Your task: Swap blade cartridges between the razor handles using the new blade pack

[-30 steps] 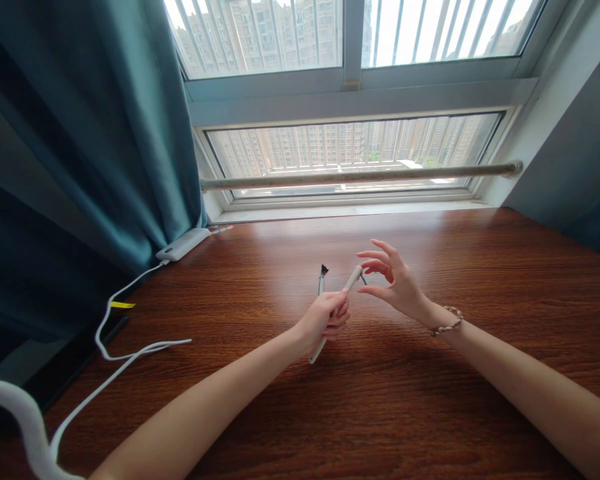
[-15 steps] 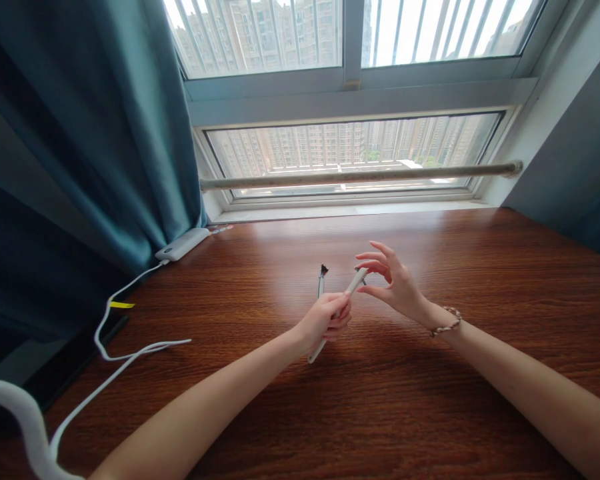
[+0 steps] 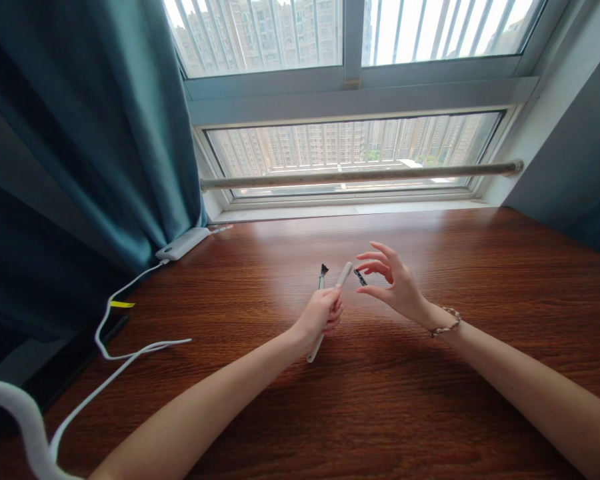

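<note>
My left hand [image 3: 323, 316] is closed around a slim white handle [image 3: 347, 269], which sticks out above the fist and below it, tilted up to the right. My right hand [image 3: 393, 280] pinches a small dark, silver-edged strip [image 3: 361, 277] between thumb and fingertips, a short gap to the right of the handle's upper end. Its kind I cannot make out. Just beyond my left fist shows a thin brush [image 3: 323, 275] with dark bristles; its lower part is hidden behind the hand.
The brown wooden tabletop [image 3: 430, 407] reaches to the window sill. On the left, a white power strip or adapter [image 3: 183, 244] lies by the blue curtain [image 3: 145, 147], with a white cable [image 3: 111, 357] and a yellow tag [image 3: 123, 305]. A thicker white tube [image 3: 20, 407] curves in at lower left.
The white handle has come away from the dark strip, shifting left and slightly down with my left hand. My right hand stays almost in place, still holding the strip.
</note>
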### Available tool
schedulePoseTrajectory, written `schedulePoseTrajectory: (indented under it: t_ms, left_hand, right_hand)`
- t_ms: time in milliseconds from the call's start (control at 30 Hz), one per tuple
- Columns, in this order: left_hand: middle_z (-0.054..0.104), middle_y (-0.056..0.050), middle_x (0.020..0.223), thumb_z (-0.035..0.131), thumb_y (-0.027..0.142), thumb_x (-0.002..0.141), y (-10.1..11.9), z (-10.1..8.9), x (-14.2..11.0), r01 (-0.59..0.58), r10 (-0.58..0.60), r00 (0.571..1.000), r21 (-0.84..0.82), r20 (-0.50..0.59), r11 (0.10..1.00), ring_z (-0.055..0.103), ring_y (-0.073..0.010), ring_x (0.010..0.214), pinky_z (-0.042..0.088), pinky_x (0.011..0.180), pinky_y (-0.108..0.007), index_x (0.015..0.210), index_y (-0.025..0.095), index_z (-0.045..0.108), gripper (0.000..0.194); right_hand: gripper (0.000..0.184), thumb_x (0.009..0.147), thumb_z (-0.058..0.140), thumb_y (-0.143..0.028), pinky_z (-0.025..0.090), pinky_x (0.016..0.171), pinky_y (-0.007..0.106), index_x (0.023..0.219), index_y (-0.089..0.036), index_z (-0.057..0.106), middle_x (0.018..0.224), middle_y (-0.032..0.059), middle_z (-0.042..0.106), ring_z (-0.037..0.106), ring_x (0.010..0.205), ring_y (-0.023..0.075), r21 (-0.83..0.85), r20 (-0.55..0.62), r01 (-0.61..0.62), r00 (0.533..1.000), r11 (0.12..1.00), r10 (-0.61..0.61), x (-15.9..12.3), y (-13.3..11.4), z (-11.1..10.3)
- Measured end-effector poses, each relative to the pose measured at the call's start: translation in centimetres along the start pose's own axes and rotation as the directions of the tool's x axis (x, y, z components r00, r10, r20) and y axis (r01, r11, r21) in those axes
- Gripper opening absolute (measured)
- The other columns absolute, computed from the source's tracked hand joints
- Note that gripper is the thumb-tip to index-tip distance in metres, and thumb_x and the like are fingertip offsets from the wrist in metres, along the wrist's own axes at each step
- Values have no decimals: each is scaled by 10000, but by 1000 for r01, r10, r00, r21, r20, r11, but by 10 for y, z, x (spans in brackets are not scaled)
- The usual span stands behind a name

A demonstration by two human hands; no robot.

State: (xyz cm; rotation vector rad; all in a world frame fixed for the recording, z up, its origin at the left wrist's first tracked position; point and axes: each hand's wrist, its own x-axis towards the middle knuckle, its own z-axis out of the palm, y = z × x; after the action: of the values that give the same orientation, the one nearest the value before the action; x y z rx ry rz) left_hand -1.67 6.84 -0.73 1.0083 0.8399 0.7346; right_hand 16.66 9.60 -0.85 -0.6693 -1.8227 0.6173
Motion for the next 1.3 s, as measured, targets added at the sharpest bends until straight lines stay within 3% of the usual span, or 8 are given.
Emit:
schedulePoseTrajectory:
  t_ms: [267, 500, 733, 900, 1000, 1100, 1300]
  left_hand:
    - [218, 88, 375, 398, 440, 805, 1, 6, -5, -29, 27, 989, 10, 144, 1000, 142, -32, 294, 89, 278, -162, 544, 178, 325, 378]
    - [222, 93, 367, 436, 484, 765, 2, 7, -2, 15, -20, 998, 96, 52, 995, 148, -29, 284, 94, 272, -166, 521, 187, 293, 410]
    - [224, 94, 353, 409, 469, 786, 4, 1, 1, 29, -26, 999, 57, -46, 998, 150, -28, 267, 73, 275, -161, 540, 184, 305, 390]
    - [208, 105, 366, 435, 466, 785, 5, 1, 0, -70, 67, 997, -78, -35, 995, 135, -26, 280, 75, 290, -165, 610, 177, 386, 341]
    - [214, 118, 394, 550, 417, 737, 7, 5, -3, -144, 140, 989, -88, -50, 986, 143, -20, 303, 85, 307, -163, 789, 173, 484, 258]
    - [204, 121, 411, 603, 376, 706, 8, 6, -4, -166, 163, 986, -98, -36, 981, 142, -15, 316, 76, 319, -168, 895, 173, 511, 292]
    - [206, 121, 390, 623, 343, 695, 8, 6, -4, -183, 177, 983, -127, -56, 975, 144, -14, 316, 78, 335, -178, 921, 178, 539, 292]
  right_hand:
    - [795, 640, 708, -233, 485, 773, 364, 1269, -266, 221, 1133, 98, 499, 567, 910, 196, -33, -3, -1, 1000, 999, 1, 1, -2, -1]
    - [762, 658, 692, -237, 480, 744, 347, 1269, -254, 237, 1126, 102, 494, 557, 904, 192, -68, -22, 14, 1000, 998, -15, 1, 0, 0]
    - [751, 664, 691, -241, 472, 759, 350, 1266, -261, 243, 1129, 102, 485, 548, 922, 194, -36, -28, 12, 1000, 999, -13, 1, -2, 1]
    - [766, 636, 715, -223, 468, 803, 362, 1253, -269, 262, 1141, 96, 468, 538, 960, 200, 82, -19, -24, 1000, 996, 25, 0, -6, 7]
    - [776, 637, 714, -225, 463, 848, 383, 1256, -279, 249, 1169, 95, 440, 536, 979, 199, 211, 33, -48, 999, 976, 42, -2, -11, 14]
    - [753, 660, 695, -214, 438, 904, 398, 1256, -285, 241, 1194, 94, 417, 536, 998, 192, 295, 83, -77, 995, 953, 54, -5, -18, 18]
    - [712, 694, 664, -182, 425, 914, 410, 1254, -286, 237, 1202, 100, 437, 537, 1022, 202, 259, 88, -78, 994, 963, 57, -6, -27, 18]
